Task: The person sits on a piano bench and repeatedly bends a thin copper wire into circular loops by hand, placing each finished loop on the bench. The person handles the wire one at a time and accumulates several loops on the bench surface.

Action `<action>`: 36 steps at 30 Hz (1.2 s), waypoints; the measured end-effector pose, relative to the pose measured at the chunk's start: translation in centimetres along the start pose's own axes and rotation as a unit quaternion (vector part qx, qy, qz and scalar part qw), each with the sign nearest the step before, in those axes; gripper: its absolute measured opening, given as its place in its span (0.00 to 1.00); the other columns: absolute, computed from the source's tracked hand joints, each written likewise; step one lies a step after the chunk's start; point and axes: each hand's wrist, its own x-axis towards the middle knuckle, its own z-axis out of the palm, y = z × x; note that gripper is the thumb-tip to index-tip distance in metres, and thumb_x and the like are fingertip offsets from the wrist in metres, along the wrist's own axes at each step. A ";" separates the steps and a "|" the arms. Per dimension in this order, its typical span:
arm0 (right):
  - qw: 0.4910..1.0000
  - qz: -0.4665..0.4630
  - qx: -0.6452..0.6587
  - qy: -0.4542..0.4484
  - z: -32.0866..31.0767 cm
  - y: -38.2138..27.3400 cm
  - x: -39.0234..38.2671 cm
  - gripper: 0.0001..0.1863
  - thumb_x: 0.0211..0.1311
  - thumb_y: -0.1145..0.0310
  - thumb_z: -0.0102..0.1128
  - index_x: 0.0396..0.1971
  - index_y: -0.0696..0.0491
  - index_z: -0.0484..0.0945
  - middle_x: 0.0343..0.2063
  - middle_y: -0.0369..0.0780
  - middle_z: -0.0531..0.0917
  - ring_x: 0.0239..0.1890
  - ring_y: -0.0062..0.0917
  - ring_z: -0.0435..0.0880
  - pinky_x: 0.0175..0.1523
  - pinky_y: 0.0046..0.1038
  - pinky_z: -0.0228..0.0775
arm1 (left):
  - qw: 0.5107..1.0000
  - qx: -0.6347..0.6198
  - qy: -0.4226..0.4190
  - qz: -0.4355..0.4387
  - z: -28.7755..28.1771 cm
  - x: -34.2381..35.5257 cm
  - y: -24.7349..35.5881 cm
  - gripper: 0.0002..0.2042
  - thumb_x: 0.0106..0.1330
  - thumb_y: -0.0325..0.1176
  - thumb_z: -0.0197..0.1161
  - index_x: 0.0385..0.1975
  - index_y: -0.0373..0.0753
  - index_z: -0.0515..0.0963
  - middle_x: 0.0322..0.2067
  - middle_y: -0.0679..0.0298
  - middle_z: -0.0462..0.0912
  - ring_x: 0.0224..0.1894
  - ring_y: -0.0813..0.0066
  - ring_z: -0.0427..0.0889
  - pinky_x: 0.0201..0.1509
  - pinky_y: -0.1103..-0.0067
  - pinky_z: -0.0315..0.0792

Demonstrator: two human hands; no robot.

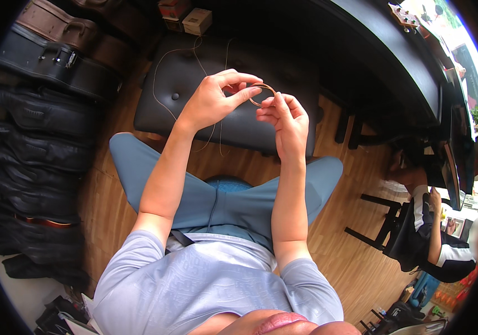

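Above a black tufted bench (250,132), both my hands hold a small coil of copper-coloured guitar string (269,87). My left hand (211,103) pinches the coil's left side between thumb and fingers. Close beside it, my right hand (291,125) grips the opposite side with thumb and fingertips, its other fingers curled. Loose thin strands of string (200,61) trail across the bench top, and some hang past its near edge toward the floor. Whether these strands join the coil is not clear.
Black instrument cases (43,64) and soft bags line the left side, along with a brown case (54,28). Small boxes (197,21) stand behind the bench. A dark curved counter (384,50) rises at right. Another person (445,245) sits near a black stool (381,223).
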 end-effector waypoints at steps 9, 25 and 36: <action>0.999 -0.003 0.034 -0.041 -0.6 0.1 0.0 0.10 0.71 0.71 0.62 0.46 0.60 0.77 0.37 0.47 0.87 0.34 0.29 0.89 0.40 0.28 0.85 | 0.999 -0.003 0.030 -0.018 0.2 0.1 -0.1 0.09 0.68 0.34 0.69 0.42 0.38 0.88 0.32 0.70 0.79 0.32 0.85 0.76 0.34 0.84 0.69; 0.944 -0.212 -0.238 0.090 0.1 1.1 0.0 0.09 0.68 0.76 0.65 0.45 0.61 0.82 0.34 0.44 0.89 0.31 0.23 0.88 0.37 0.22 0.83 | 0.994 -0.083 -0.034 -0.064 0.9 -0.1 0.3 0.13 0.70 0.35 0.68 0.47 0.35 0.85 0.35 0.67 0.86 0.36 0.83 0.81 0.43 0.84 0.77; 0.992 -0.067 -0.079 0.071 -0.3 0.1 0.0 0.15 0.69 0.73 0.64 0.51 0.63 0.80 0.36 0.45 0.87 0.33 0.24 0.88 0.39 0.25 0.85 | 0.994 -0.088 -0.003 -0.068 0.7 0.1 -0.1 0.13 0.72 0.34 0.65 0.50 0.35 0.83 0.38 0.64 0.87 0.38 0.81 0.82 0.46 0.82 0.78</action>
